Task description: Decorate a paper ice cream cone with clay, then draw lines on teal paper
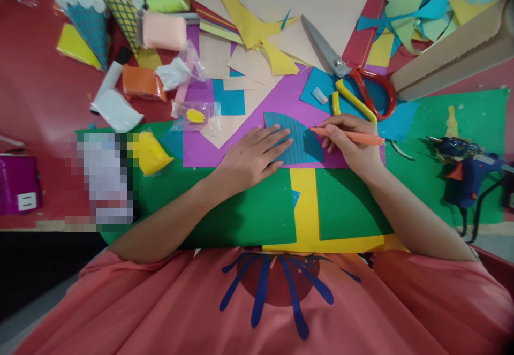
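Note:
Under my left hand [251,154], which lies flat with fingers spread, is a blue fan-shaped paper piece [295,135] marked with dark stripes. My right hand [353,143] grips an orange marker pen [357,136], its tip at the right part of the blue piece. The blue piece rests on a purple sheet [257,116]. Just beyond my right hand lie red-handled scissors [341,66], open, and a smaller yellow-handled tool [355,98] partly hidden by the hand. A small white eraser [319,96] sits on a blue scrap.
Green sheets [241,210] cover the near table. At right are a blue glue gun [468,181] with a cord and a cardboard box [450,50]. Clay packets, such as an orange one [143,82], and decorated paper cones [86,20] crowd the far left. Paper scraps [413,12] pile at far right.

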The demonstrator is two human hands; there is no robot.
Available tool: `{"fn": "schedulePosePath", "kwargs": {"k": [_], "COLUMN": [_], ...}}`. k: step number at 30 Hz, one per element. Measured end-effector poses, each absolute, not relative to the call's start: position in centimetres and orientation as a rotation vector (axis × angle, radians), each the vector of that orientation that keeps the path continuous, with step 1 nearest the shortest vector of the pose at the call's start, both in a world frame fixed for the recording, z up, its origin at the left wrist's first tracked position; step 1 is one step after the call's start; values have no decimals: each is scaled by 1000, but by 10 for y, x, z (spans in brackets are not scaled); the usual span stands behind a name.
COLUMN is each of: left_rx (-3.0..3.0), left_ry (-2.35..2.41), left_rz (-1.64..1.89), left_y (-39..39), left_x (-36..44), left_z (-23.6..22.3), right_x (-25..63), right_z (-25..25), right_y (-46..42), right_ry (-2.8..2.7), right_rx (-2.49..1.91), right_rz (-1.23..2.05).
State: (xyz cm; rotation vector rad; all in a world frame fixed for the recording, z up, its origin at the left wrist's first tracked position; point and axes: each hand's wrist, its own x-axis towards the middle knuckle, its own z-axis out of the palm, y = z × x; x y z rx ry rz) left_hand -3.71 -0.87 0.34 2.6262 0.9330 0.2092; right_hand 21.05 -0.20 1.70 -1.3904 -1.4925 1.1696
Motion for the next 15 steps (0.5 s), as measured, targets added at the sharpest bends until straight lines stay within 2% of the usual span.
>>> {"fn": "schedulePosePath", "kwargs": {"k": [15], "left_rx": [2635], "left_ry": [949], "left_rz": [234], "left_y": [-10], "left_x": [-36], "left_z": [2], "right_x": [209], "right_z": [16], "right_y": [-2], "right_ry": [-1565], "right_rx": [-1384], "right_rz": [1140]}}
